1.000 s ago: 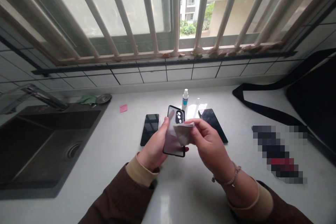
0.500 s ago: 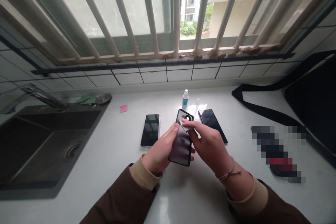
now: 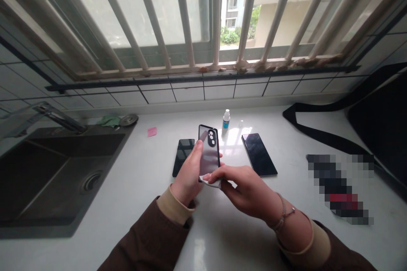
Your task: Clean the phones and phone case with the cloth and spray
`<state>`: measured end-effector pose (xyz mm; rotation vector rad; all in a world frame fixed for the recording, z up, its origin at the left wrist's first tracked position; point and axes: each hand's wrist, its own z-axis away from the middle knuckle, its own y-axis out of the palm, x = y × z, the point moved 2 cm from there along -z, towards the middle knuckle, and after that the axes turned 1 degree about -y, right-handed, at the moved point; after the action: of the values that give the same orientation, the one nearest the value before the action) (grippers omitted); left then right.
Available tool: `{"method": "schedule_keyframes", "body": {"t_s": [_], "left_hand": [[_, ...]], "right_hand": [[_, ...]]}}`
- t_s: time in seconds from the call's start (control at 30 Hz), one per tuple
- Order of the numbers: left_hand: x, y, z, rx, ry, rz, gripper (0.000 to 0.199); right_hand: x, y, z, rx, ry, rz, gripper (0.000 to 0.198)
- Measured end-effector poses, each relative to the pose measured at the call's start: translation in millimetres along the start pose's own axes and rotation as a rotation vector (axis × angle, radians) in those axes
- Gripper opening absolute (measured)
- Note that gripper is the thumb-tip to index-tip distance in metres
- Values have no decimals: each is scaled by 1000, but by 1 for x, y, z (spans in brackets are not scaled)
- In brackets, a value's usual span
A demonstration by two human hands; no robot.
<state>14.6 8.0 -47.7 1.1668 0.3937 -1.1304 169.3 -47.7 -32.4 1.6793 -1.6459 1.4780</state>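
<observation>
My left hand [image 3: 187,174] grips a phone case [image 3: 209,159] with a frosted, see-through back, a black rim and pale camera cutouts. Its thumb lies along the left edge, and fingertips show past the right edge. Pinched in my right hand [image 3: 246,187] is a small white cloth [image 3: 210,183], pressed against the lower end of the case. Partly behind my left hand lies a dark phone [image 3: 183,151]. A second dark phone [image 3: 260,154] rests flat, screen up, beyond my right hand. Behind the case stands a small white bottle [image 3: 226,120] with a blue label.
A clear cap [image 3: 241,123] lies beside the bottle, and a pink note [image 3: 151,131] is further left. The sink [image 3: 73,224] and faucet [image 3: 60,120] take up the left side. A black bag strap [image 3: 321,131] and a blurred-out object [image 3: 340,190] are at right.
The cloth in my right hand has gone from the camera end down to the lower end of the case. My left hand has shifted the case left and turned it more upright.
</observation>
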Motion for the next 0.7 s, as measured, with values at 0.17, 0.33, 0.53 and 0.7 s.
{"method": "schedule_keyframes", "body": {"t_s": [0.17, 0.33, 0.53, 0.7], "left_hand": [[1, 3, 0, 125, -27, 22, 52], [7, 5, 5, 142, -185, -70, 58], [14, 6, 14, 210, -183, -175, 64], [13, 2, 13, 236, -31, -252, 64]], "right_hand": [[-23, -8, -5, -273, 396, -549, 24], [-38, -30, -1, -808, 355, -327, 37], [-27, -24, 0, -575, 82, 443, 38], [-38, -7, -1, -340, -8, 594, 47]]}}
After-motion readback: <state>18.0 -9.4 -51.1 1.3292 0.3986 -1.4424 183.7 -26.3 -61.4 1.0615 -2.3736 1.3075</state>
